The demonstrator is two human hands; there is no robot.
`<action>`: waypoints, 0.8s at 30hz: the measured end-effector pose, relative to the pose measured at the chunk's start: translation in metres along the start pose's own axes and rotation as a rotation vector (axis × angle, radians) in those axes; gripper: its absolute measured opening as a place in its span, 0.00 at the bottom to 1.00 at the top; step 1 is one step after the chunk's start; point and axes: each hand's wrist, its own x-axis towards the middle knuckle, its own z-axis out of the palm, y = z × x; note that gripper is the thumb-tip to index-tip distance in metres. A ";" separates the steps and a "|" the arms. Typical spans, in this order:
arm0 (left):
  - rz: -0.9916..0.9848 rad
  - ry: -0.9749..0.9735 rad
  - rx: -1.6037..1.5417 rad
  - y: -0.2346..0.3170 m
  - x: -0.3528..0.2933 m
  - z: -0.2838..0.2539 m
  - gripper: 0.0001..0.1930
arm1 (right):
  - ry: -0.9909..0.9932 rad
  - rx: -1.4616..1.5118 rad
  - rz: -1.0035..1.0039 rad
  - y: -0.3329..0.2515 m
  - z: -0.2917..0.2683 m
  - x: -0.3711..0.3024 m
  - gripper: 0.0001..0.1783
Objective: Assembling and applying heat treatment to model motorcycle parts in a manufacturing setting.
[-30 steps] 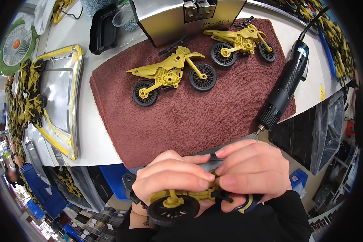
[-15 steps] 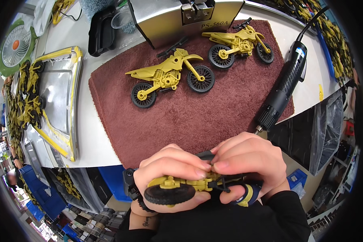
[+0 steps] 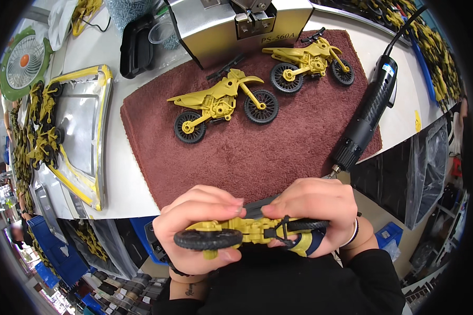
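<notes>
Between my hands, near my body, is a yellow toy motorbike (image 3: 253,229) with black wheels, seen from above. My left hand (image 3: 194,223) grips it around the wheel at the left end, fingers bent over its far side. The other end is in my right hand (image 3: 320,215), whose thumb wears a dark blue and yellow cover. Two more yellow toy motorbikes stay on a brown towel (image 3: 236,168): one (image 3: 220,102) at the middle, another (image 3: 311,60) farther back right. Just beyond my right hand lies a black electric screwdriver (image 3: 367,113), its bit pointing toward me.
A metal machine (image 3: 231,34) stands at the back beside a black tray (image 3: 136,50). On the left, a yellow-taped metal tray (image 3: 101,152) has several toy motorbikes at its edge. A green fan (image 3: 23,63) is at the far left. Blue bins of yellow parts line the right.
My hands have shifted left and a little apart, and the held motorbike has turned so that its second wheel now shows. The scene behind has shifted slightly; the motorbikes on the towel stay put.
</notes>
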 end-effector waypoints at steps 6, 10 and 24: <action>0.052 0.062 -0.021 -0.001 -0.001 -0.003 0.25 | -0.018 0.018 0.051 -0.005 -0.001 0.004 0.21; 0.035 0.078 -0.072 -0.001 0.000 -0.006 0.27 | -0.048 -0.015 0.107 -0.004 -0.001 -0.002 0.20; 0.055 0.072 0.002 0.000 -0.012 -0.011 0.26 | -0.099 0.118 0.057 0.003 0.021 -0.008 0.25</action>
